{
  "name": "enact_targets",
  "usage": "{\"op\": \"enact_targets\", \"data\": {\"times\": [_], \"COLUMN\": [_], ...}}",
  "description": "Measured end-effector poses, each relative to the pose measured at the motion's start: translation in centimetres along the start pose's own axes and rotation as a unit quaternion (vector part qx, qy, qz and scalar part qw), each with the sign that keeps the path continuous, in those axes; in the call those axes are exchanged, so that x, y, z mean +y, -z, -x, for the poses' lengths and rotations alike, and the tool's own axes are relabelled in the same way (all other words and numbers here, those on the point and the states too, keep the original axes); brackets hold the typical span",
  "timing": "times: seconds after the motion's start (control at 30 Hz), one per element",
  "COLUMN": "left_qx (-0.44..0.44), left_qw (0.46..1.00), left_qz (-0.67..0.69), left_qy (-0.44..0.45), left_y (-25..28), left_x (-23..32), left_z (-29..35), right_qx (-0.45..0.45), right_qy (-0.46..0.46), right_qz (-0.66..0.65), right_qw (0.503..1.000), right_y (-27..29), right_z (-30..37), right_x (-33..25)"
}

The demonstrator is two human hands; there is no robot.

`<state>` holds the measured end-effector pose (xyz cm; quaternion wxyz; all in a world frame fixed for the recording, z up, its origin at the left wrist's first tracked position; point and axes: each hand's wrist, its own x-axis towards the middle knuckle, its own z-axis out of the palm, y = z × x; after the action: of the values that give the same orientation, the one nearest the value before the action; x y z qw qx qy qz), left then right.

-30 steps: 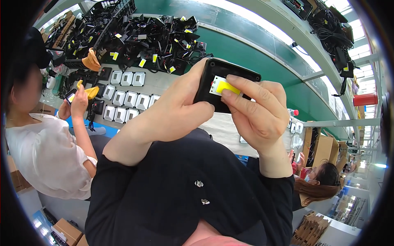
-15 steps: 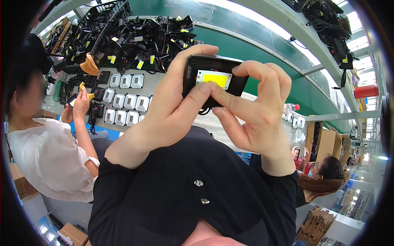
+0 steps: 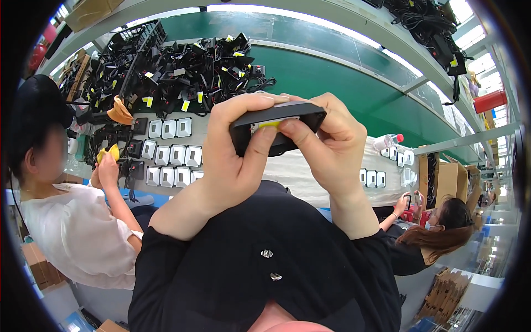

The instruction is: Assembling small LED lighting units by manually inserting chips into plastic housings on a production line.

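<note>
Between my hands, raised above the table, is a black floodlight housing with its open side tilted toward me. A yellow LED panel with a white border sits inside it, partly covered by my thumbs. My left hand wraps round the left side, its thumb pressed on the panel. Gripping the right side is my right hand, with its thumb on the panel beside the left one. Fingers of both hands go behind the housing, where their tips are hidden.
Silver-framed lamp fronts lie in rows on the table at left, more at right. A heap of black lamps with cables fills the back left. A clear bottle lies at right. Co-workers sit on both sides; a shelf beam crosses above.
The housing has tilted, so its top edge faces me more, and sits slightly lower. My right hand has closed round its right side, its thumb replacing the finger on the panel.
</note>
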<state>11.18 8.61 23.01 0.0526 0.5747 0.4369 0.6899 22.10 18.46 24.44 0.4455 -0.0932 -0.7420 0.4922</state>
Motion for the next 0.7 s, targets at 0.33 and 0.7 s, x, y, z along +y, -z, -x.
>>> {"op": "enact_targets", "data": {"times": [0.33,0.7], "left_qx": [0.127,0.444], "left_qw": [0.966,0.890], "left_qz": [0.145,-0.071], "left_qy": [0.174,0.080], "left_y": [-1.0,20.3], "left_x": [-2.1,-18.1], "left_z": [0.0,-6.1], "right_qx": [0.002,-0.074], "right_qy": [0.021,-0.299], "right_qz": [0.043,0.106], "right_qw": [0.999,0.946], "right_y": [-0.4,4.1], "right_z": [-1.5,3.5], "right_x": [2.4,10.3]}}
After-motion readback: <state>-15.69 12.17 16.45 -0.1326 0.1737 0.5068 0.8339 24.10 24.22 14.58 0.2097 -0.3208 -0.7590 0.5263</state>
